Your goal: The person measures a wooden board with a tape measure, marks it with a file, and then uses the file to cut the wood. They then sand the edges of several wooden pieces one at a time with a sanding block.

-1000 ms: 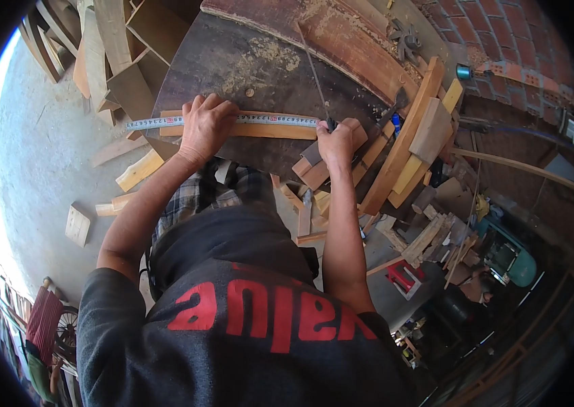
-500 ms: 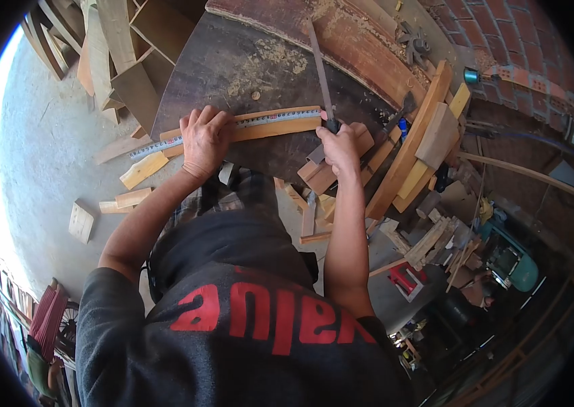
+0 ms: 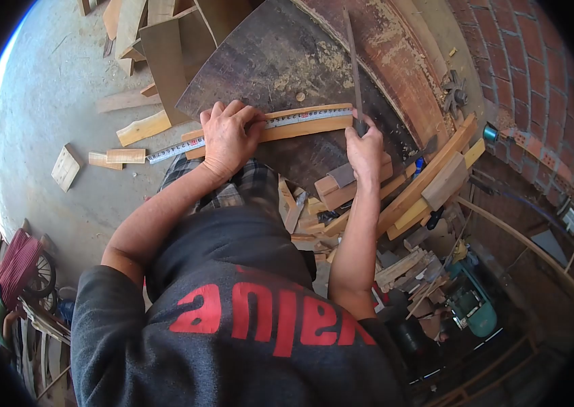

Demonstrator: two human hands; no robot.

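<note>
A narrow wooden strip lies on the dark work surface in front of me. Along it runs a white measuring tape strip with black and red numbers, its left end jutting past the wood. My left hand has its fingers bent and closed over the tape and wood, toward their left part; the exact grip underneath is hidden. At the right end, my right hand is closed around the dark handle of a long, narrow grey file, which points away from me. Its thumb is close to the tape's end.
Sawdust covers parts of the dark board. Near my right forearm are a wooden block and stacked planks. Offcuts lie on the floor at left, and boards stand beyond. A brick wall rises at right.
The view has swung, so the work surface and both hands appear farther right. My left fingers look more bunched and raised over the strip. My right hand keeps its hold on the file.
</note>
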